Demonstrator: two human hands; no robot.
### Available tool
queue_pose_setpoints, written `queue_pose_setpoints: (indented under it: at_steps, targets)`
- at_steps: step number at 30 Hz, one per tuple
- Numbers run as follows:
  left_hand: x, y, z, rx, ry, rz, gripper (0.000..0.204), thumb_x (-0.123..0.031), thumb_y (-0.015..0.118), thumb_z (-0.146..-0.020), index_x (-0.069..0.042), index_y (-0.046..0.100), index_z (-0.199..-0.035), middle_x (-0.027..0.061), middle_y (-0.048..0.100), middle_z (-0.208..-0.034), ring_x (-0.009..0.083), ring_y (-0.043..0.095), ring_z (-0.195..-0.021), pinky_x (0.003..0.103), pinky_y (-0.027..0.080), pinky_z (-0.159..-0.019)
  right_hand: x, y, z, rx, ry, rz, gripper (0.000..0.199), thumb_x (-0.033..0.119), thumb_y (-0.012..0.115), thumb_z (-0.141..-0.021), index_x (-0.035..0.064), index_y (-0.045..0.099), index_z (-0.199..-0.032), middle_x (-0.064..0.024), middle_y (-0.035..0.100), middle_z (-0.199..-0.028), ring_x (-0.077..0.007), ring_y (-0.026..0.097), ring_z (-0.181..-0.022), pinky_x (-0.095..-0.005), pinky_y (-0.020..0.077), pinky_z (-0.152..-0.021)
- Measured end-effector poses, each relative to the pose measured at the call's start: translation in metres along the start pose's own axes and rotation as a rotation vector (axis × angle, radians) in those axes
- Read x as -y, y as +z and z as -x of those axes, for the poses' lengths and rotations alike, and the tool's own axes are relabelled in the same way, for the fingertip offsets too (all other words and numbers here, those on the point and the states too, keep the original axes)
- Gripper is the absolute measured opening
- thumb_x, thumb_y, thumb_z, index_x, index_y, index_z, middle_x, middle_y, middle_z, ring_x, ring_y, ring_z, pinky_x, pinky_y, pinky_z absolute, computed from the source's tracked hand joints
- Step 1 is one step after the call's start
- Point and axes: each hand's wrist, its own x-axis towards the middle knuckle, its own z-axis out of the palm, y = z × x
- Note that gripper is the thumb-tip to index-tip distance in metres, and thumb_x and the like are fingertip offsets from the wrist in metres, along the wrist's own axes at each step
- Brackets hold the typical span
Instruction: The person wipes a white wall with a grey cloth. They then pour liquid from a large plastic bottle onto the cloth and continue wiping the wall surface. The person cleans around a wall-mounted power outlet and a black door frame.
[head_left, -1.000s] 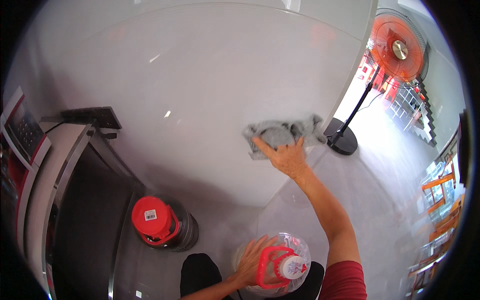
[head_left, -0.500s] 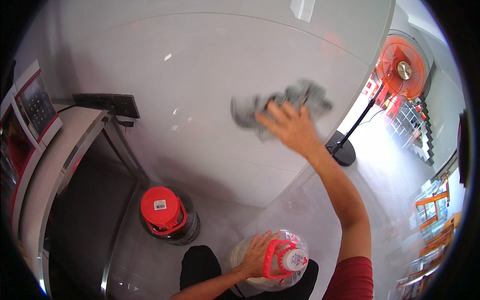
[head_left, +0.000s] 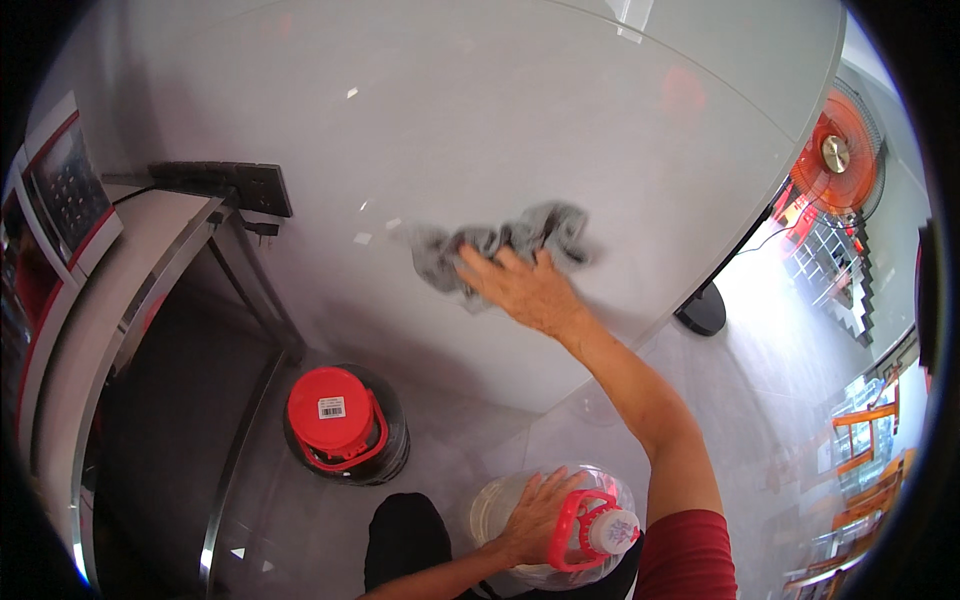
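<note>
My right hand (head_left: 528,290) presses a crumpled grey cloth (head_left: 548,228) against a glossy light-grey tiled wall (head_left: 480,120). Its fingers are bent over the cloth, whose edges are blurred by motion. Low in front of me, my left hand (head_left: 537,518) lies with fingers stretched out on the shoulder of a large clear plastic jug (head_left: 490,505). That jug has a red handle (head_left: 563,535) and a white cap (head_left: 613,531), and stands by my legs. To its left, a dark round jar (head_left: 395,455) with a red lid (head_left: 325,405) and red handle stands on the floor.
A light table with a metal frame (head_left: 170,270) stands at left, bearing a red-and-white boxy object (head_left: 70,200). Dark sockets with a plug (head_left: 262,190) are on the wall. Beyond the wall's right edge are an orange fan (head_left: 835,155) and wooden chairs (head_left: 868,430).
My right hand has slid the cloth left and slightly down along the wall. The left hand stays on the jug. The whole view has shifted a little.
</note>
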Motion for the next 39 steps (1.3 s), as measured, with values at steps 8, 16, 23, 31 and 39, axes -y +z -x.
queue_pose_setpoints:
  at_steps: [8,16,23,31,39]
  targets:
    - [-0.01,-0.007,-0.007,0.077,0.004,0.021,0.087,-0.064,0.071,-0.064,-0.009,0.051,-0.129,0.0159,0.035,-0.143,0.038,0.028,-0.134,0.056,0.023,-0.107,0.022,0.01,0.071,0.294,-0.215,-0.278,0.05,0.018,0.053,-0.085,0.0143,0.047,-0.134,0.002,0.039,-0.142,-0.016,0.045,-0.113,-0.0344,0.044,-0.087]
    - [-0.003,-0.006,-0.004,0.035,-0.003,-0.056,0.085,-0.063,0.073,-0.062,-0.014,0.053,-0.128,0.0146,0.038,-0.142,0.0381,0.032,-0.133,0.055,0.025,-0.104,-0.107,-0.055,-0.029,-0.143,0.152,0.105,0.051,0.014,0.058,-0.078,0.0227,0.055,-0.128,0.0034,0.042,-0.142,-0.0173,0.041,-0.11,-0.0359,0.0366,-0.074]
    - [-0.012,-0.006,-0.005,0.008,-0.001,-0.057,0.083,-0.057,0.078,-0.06,-0.013,0.053,-0.127,0.0112,0.039,-0.142,0.0366,0.037,-0.13,0.054,0.029,-0.103,-0.222,-0.117,0.004,-0.241,0.852,0.379,0.063,0.022,0.068,-0.073,0.0245,0.05,-0.134,0.0039,0.035,-0.148,-0.0228,0.036,-0.119,-0.0431,0.0238,-0.089]
    - [0.003,0.004,-0.003,-0.018,0.018,0.065,0.08,-0.057,0.075,-0.063,-0.008,0.055,-0.124,0.0111,0.037,-0.143,0.035,0.034,-0.132,0.052,0.026,-0.105,-0.213,-0.098,-0.07,-0.474,1.059,0.435,0.055,0.02,0.066,-0.073,0.0229,0.056,-0.127,0.0063,0.042,-0.138,-0.0261,0.039,-0.108,-0.0463,0.0352,-0.079]
    - [-0.001,0.003,0.003,-0.024,-0.004,0.007,0.083,-0.064,0.068,-0.067,-0.006,0.054,-0.124,0.0112,0.034,-0.144,0.035,0.031,-0.133,0.053,0.023,-0.107,-0.083,-0.047,-0.13,-0.41,0.533,0.206,0.038,0.018,0.058,-0.078,0.0217,0.064,-0.116,0.0062,0.044,-0.136,-0.025,0.041,-0.107,-0.0496,0.0375,-0.07]
